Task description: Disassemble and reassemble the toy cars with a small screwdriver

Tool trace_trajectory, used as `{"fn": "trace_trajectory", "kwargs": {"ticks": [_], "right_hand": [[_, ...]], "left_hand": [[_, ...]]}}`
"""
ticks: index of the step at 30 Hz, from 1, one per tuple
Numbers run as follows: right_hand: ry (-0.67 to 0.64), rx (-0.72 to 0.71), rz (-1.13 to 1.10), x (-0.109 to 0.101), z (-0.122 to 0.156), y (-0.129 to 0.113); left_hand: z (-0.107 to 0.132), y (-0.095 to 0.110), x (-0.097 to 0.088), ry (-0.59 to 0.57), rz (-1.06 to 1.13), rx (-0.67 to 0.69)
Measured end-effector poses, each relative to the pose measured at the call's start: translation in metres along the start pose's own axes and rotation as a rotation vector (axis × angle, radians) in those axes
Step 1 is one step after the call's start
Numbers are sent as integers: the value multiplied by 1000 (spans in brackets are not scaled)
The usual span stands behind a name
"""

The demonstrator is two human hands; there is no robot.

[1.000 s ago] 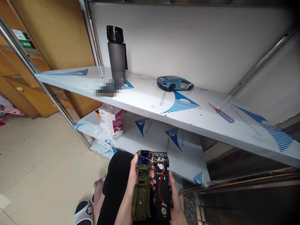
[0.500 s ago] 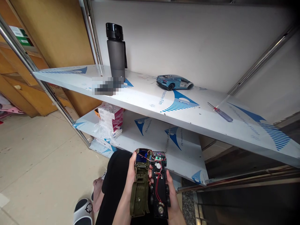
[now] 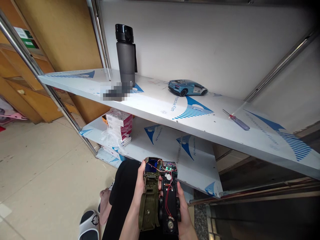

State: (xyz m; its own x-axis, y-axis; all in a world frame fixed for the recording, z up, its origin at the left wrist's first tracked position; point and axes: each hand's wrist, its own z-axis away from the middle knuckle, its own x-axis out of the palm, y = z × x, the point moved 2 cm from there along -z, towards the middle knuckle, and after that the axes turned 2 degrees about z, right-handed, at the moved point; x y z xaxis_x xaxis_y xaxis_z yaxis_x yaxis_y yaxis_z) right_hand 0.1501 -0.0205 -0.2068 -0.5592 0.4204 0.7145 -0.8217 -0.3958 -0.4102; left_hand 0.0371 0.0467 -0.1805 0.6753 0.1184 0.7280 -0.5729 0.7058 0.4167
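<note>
A toy truck lies opened into two halves, held side by side below the shelf. My left hand point(image 3: 140, 186) is wrapped round its olive-green body shell point(image 3: 149, 206), whose hollow inside faces up. In my right hand point(image 3: 184, 208) is the black wheeled chassis point(image 3: 167, 196), gripped along its right edge. Red and white wires run between the two halves near a small green circuit board point(image 3: 169, 167) at the far end. A round metallic part point(image 3: 170, 224) sits at the chassis's near end. Some fingertips show between the halves; the rest are hidden behind the toy.
On the upper shelf point(image 3: 140, 103) stand a black bottle point(image 3: 125, 60) and a blue toy car point(image 3: 187, 88), with a screwdriver point(image 3: 237, 120) lying to the right. A blurred dark item point(image 3: 117, 91) is near the bottle. Stacked boxes point(image 3: 120, 125) occupy the lower shelf.
The view has shifted slightly, so the shelf things appear a little farther right. The chassis is tilted slightly differently; both hands keep their hold.
</note>
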Motion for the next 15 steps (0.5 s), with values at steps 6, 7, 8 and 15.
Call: {"fn": "trace_trajectory", "kwargs": {"ticks": [6, 7, 8, 15], "right_hand": [[-18, -1, 16, -4, -2, 2], [-11, -7, 14, -5, -2, 2], [-5, -11, 10, -5, -2, 2], [25, -12, 5, -8, -3, 3]], "left_hand": [[-3, -3, -4, -5, 15, 4], [-3, -3, -5, -5, 16, 4], [-2, -3, -5, -4, 16, 4], [1, -1, -4, 12, 21, 2]]}}
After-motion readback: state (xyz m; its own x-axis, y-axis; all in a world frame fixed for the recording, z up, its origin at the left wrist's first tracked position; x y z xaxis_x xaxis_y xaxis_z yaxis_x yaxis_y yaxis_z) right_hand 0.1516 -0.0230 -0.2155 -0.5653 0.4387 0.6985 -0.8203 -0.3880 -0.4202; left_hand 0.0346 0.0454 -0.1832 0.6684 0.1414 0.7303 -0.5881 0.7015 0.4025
